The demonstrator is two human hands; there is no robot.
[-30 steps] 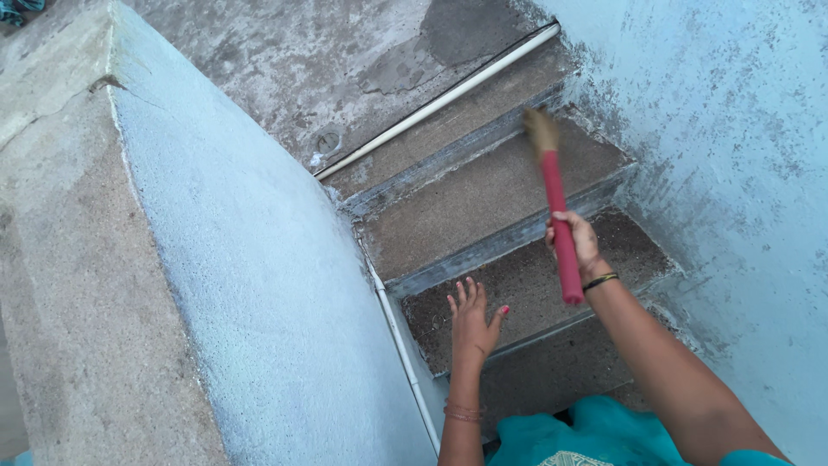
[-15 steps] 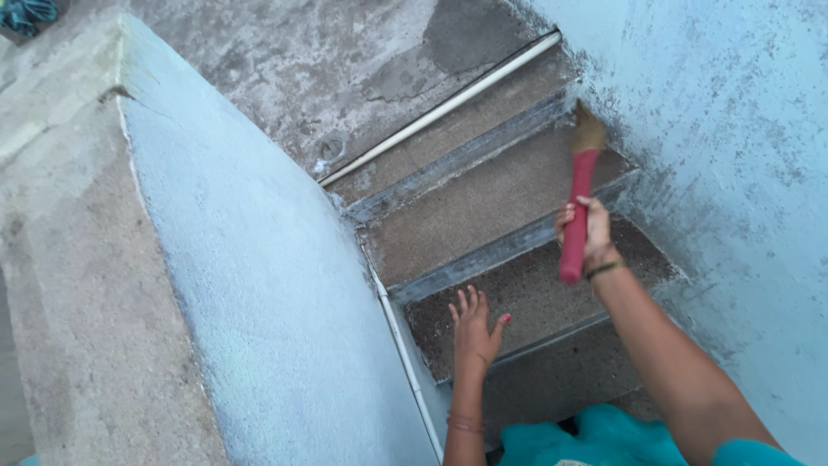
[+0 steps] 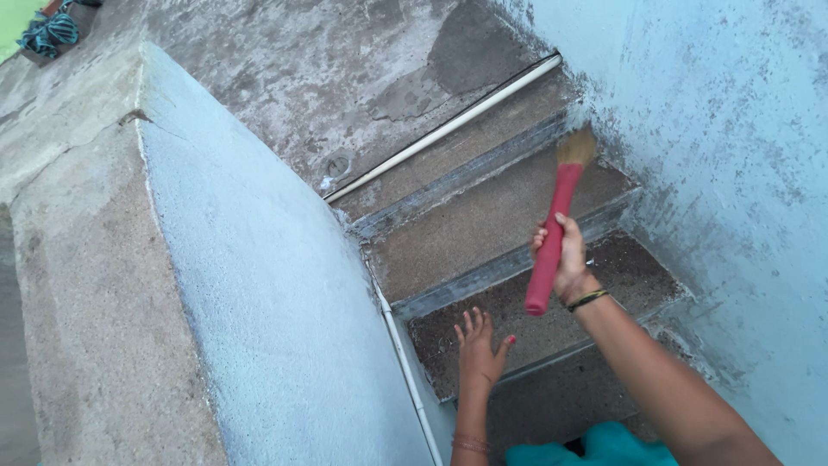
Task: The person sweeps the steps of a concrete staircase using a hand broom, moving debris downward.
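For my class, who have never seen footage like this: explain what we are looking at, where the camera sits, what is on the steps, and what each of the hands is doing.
There is no machine here. The picture comes from a camera worn on a person's head, looking down an outdoor stair, so the two arms reaching in from the bottom edge are that person's own.

The right hand grips a brush with a red handle and pale bristles, which point at the step near the blue wall. The left hand holds nothing; it lies flat, fingers spread, on a lower step that looks speckled with dark grit.

A white pipe runs along the top step, and another goes down beside the stair. On the left stands a thick blue and grey side wall.
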